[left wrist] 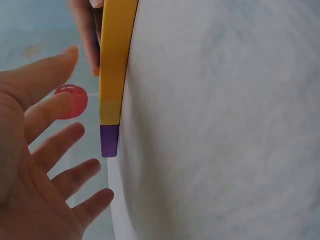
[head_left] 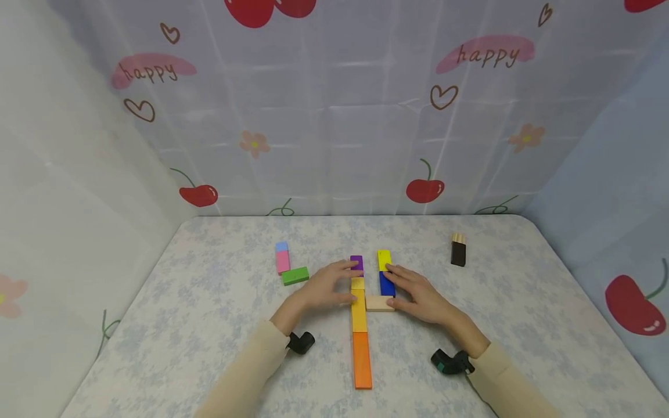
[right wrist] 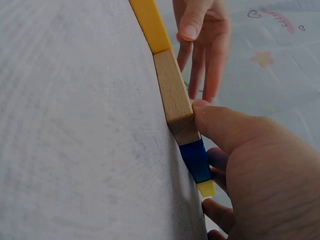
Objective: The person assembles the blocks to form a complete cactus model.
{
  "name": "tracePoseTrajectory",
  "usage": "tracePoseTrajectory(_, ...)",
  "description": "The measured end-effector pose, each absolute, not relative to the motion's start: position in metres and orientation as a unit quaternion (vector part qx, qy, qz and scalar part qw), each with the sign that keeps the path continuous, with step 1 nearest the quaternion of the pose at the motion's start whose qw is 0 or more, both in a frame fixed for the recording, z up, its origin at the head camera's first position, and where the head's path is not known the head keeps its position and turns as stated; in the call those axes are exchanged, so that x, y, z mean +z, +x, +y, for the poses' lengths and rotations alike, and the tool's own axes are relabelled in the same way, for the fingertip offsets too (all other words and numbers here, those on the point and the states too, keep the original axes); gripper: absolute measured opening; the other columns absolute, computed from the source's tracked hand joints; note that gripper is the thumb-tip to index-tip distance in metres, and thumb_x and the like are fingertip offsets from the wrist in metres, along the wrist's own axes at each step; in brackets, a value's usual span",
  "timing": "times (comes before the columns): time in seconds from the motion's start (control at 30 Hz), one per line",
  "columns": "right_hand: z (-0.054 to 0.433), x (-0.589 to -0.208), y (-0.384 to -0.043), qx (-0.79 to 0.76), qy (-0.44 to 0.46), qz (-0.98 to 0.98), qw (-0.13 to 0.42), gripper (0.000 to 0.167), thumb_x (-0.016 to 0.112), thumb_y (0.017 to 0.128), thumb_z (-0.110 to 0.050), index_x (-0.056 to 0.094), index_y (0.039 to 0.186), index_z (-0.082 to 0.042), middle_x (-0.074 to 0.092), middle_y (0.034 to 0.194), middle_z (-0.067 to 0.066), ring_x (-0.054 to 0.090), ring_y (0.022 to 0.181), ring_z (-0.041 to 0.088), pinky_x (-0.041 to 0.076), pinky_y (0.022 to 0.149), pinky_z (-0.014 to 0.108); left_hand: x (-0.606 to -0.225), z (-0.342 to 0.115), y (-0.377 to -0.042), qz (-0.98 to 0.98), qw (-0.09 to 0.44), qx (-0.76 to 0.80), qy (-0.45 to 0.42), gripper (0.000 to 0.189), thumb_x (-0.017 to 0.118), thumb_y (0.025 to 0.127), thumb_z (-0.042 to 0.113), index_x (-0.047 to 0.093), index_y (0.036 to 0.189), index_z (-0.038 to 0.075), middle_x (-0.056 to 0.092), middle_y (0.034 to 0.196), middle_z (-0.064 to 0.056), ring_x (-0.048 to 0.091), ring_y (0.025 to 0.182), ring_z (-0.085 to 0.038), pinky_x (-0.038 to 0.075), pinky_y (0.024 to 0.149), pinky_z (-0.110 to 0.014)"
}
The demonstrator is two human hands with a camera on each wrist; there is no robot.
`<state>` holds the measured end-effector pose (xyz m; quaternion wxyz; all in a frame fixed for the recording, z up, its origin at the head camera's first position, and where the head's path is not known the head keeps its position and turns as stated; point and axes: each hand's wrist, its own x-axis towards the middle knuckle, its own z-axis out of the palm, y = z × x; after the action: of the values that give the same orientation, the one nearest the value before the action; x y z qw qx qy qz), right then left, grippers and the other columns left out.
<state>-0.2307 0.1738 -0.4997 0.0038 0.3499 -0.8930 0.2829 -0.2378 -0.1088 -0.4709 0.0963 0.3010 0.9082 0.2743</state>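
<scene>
A straight column runs along the table: an orange block [head_left: 362, 367], an amber block [head_left: 358, 319], a small pale yellow block [head_left: 358, 283] and a purple block [head_left: 356, 259]. Beside the amber one, a plain wooden block [head_left: 377, 303] sticks out to the right. From its far side a blue block [head_left: 387, 287] and a yellow block [head_left: 384, 257] extend away from me. My left hand [head_left: 325, 286] hovers over the column with fingers spread and nothing held. With extended fingers, my right hand [head_left: 424, 298] touches the blue and yellow blocks, its thumb at the wooden block's end.
To the left lie a green block [head_left: 295, 276], a pink block [head_left: 282, 262] and a light blue block [head_left: 281, 246]. A dark block [head_left: 458, 254] with pale pieces [head_left: 458, 237] at its far end sits at back right. A printed curtain [head_left: 334, 128] hangs behind the table.
</scene>
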Motion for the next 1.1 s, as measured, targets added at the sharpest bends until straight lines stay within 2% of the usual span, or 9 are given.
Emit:
tracePoseTrajectory(0.13, 0.173, -0.501, -0.231, 0.282, 0.346, -0.895, -0.003, 0.062, 0.065, 0.093, -0.035, 0.047, 0.146, -0.007, 0.038, 0.155, 0.016, 0.033, 0.142, 0.041, 0.027, 0.111, 0.065, -0.473, -0.112, -0.231, 0.909, 0.094, 0.250, 0.320, 0.057, 0.069, 0.089, 0.042, 0.056, 0.140, 0.019, 0.039, 0.156, -0.003, 0.027, 0.148, -0.032, 0.025, 0.117, -0.055)
tracePoseTrajectory(0.27, 0.173, -0.501, -0.232, 0.281, 0.346, -0.895, 0.001, 0.062, 0.065, 0.093, -0.035, 0.047, 0.145, -0.007, 0.039, 0.154, 0.016, 0.034, 0.142, 0.041, 0.028, 0.111, 0.065, -0.474, -0.113, -0.228, 0.904, 0.082, 0.246, 0.339, 0.053, 0.069, 0.089, 0.042, 0.062, 0.134, 0.016, 0.044, 0.153, -0.005, 0.030, 0.146, -0.035, 0.028, 0.115, -0.058)
tracePoseTrajectory(0.4, 0.173, -0.500, -0.232, 0.282, 0.350, -0.893, 0.007, 0.062, 0.066, 0.092, -0.033, 0.048, 0.145, -0.006, 0.039, 0.154, 0.017, 0.035, 0.142, 0.042, 0.029, 0.110, 0.064, -0.476, -0.114, -0.228, 0.906, 0.079, 0.234, 0.344, 0.050, 0.069, 0.089, 0.043, 0.064, 0.132, 0.018, 0.045, 0.152, -0.004, 0.032, 0.145, -0.034, 0.029, 0.113, -0.058)
tracePoseTrajectory(0.6, 0.174, -0.500, -0.232, 0.286, 0.352, -0.891, 0.008, 0.061, 0.066, 0.092, -0.033, 0.048, 0.144, -0.006, 0.040, 0.153, 0.017, 0.035, 0.141, 0.042, 0.029, 0.110, 0.064, -0.479, -0.114, -0.228, 0.909, 0.079, 0.227, 0.340, 0.049, 0.069, 0.089, 0.043, 0.064, 0.132, 0.021, 0.044, 0.153, -0.002, 0.035, 0.145, -0.030, 0.029, 0.115, -0.053)
tracePoseTrajectory(0.8, 0.174, -0.502, -0.232, 0.291, 0.350, -0.890, 0.013, 0.061, 0.066, 0.092, -0.033, 0.049, 0.144, -0.006, 0.040, 0.153, 0.017, 0.036, 0.141, 0.041, 0.030, 0.110, 0.064, -0.484, -0.114, -0.228, 0.903, 0.067, 0.244, 0.347, 0.048, 0.070, 0.089, 0.040, 0.064, 0.131, 0.018, 0.045, 0.152, -0.005, 0.038, 0.143, -0.031, 0.030, 0.116, -0.051)
tracePoseTrajectory(1.03, 0.175, -0.496, -0.231, 0.307, 0.332, -0.892, 0.006, 0.061, 0.065, 0.093, -0.035, 0.048, 0.145, -0.008, 0.038, 0.155, 0.015, 0.037, 0.141, 0.040, 0.031, 0.109, 0.063, -0.487, -0.115, -0.228, 0.903, 0.069, 0.256, 0.338, 0.048, 0.070, 0.089, 0.040, 0.064, 0.132, 0.019, 0.044, 0.153, -0.004, 0.035, 0.145, -0.030, 0.024, 0.116, -0.058)
tracePoseTrajectory(1.1, 0.179, -0.492, -0.233, 0.320, 0.318, -0.892, 0.023, 0.060, 0.066, 0.093, -0.033, 0.048, 0.144, -0.007, 0.039, 0.155, 0.014, 0.038, 0.140, 0.039, 0.033, 0.108, 0.063, -0.487, -0.115, -0.228, 0.903, 0.071, 0.259, 0.336, 0.049, 0.070, 0.089, 0.040, 0.064, 0.132, 0.019, 0.043, 0.153, -0.003, 0.034, 0.145, -0.030, 0.020, 0.116, -0.061)
